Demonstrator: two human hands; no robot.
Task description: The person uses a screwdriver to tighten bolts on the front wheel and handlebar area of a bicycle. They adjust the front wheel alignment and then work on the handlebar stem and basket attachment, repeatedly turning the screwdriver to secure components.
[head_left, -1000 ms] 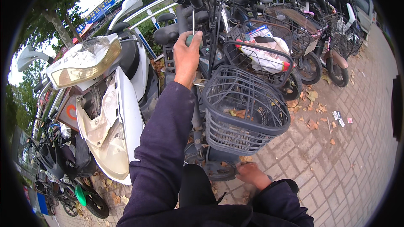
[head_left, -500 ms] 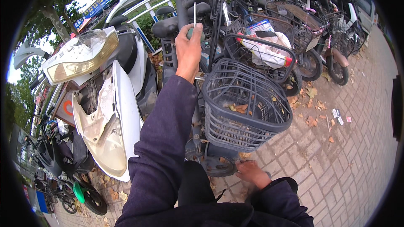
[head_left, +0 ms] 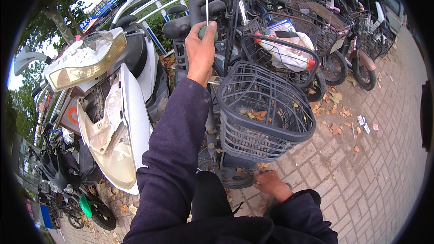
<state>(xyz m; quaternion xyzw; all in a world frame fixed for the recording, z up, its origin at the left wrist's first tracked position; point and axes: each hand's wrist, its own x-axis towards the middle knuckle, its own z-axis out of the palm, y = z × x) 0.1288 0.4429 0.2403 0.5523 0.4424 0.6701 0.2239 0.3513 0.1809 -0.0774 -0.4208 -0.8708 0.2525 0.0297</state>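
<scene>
My left hand (head_left: 200, 47) is closed around the green handle (head_left: 213, 34) of a tool with a slim, straight metal shaft (head_left: 207, 9), held upright beside the bicycle's dark stem and cables (head_left: 228, 27). Below it and to the right is a grey plastic bicycle basket (head_left: 289, 133) with some dry leaves inside. Low down, my right hand (head_left: 271, 183) has its fingers curled at the edge of the small front wheel (head_left: 235, 180); whatever they hold, if anything, is hidden. Its wrist is in a dark sleeve.
A white scooter with loose, dirty body panels (head_left: 115, 140) stands close at left, other parked bikes (head_left: 54, 167) beyond. Behind right are a wire basket holding a white bag (head_left: 294, 52) and more bikes (head_left: 361, 63). A white railing (head_left: 153, 7) runs behind; brick paving (head_left: 370, 162) lies right.
The whole view has shifted slightly, so things sit a little higher in the picture. My left hand keeps hold of the tool near the stem; my right hand stays low by the wheel.
</scene>
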